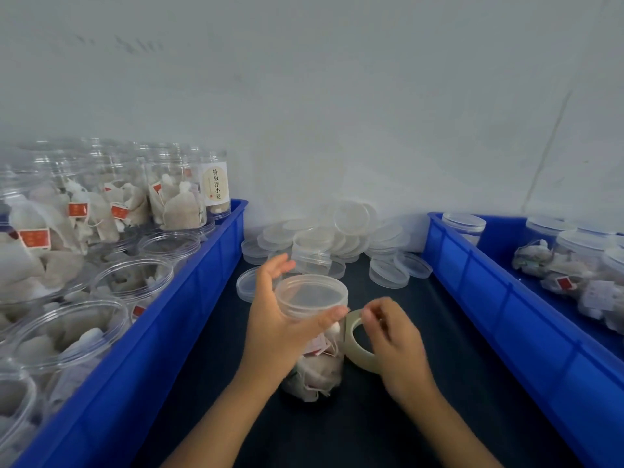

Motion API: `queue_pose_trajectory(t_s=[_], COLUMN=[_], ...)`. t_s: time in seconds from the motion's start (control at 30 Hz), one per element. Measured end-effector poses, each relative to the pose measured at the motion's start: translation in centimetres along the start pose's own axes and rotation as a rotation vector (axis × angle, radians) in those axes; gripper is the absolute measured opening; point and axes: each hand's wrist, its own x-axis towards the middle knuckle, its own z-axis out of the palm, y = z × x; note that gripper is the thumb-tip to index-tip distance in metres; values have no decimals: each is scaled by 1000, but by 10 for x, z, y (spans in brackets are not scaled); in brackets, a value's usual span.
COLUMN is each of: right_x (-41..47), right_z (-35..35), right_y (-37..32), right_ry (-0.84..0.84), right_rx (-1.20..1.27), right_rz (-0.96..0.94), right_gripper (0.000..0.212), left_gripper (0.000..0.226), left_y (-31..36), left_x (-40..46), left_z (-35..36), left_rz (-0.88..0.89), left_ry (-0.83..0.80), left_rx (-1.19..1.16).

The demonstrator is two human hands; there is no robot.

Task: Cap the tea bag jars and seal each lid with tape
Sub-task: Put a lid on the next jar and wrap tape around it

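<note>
A clear jar of tea bags point(319, 369) stands on the dark table between two blue crates, with a translucent lid point(311, 295) on top. My left hand point(280, 319) grips the jar just under the lid, thumb across the front. My right hand point(391, 336) holds a roll of clear tape point(359, 346) next to the jar and pinches the tape end near the lid's rim. A second capped jar point(311, 256) stands behind.
The left blue crate point(189, 312) holds several uncapped jars of tea bags. The right blue crate point(506, 298) holds capped jars. A heap of loose lids point(341, 234) lies against the white wall at the back of the table.
</note>
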Motion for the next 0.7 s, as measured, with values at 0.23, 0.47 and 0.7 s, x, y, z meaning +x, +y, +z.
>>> queue_pose_trajectory(t_s=[0.23,0.47,0.7], right_x=[-18,-22,-21], right_z=[6,18,14], right_y=[-42,-52,-50], right_ry=[19,154,143], right_rx=[761,766,701], right_rz=[50,118,110], right_gripper=[25,18,6], left_gripper=[74,66,66], left_y=[-4,-5,-8], left_x=[1,4,3], left_z=[4,5,3], left_rz=[-107,-109,-112], left_ry=[-7,-24,-23], left_rx=[-166,-186,-177])
